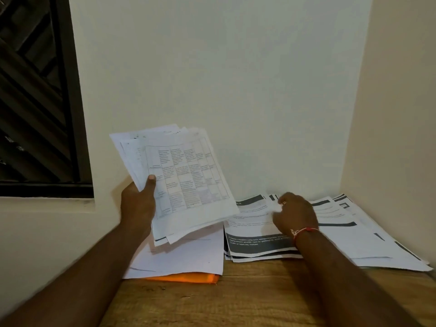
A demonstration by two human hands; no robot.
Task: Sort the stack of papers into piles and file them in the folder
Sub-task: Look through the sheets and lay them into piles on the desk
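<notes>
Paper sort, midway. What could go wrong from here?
1. The left hand pinches the held stack near one edge, and its sheets are fanned out; some may slip free.
2. The dark-banded pile under the right hand abuts or overlaps the spread pile beside it; the two may mix.
3. The orange folder lies under loose white sheets; pulling it out may scatter them.

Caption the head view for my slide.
Left hand holds printed white sheets; right hand touches black-banded pages on wooden table.
</notes>
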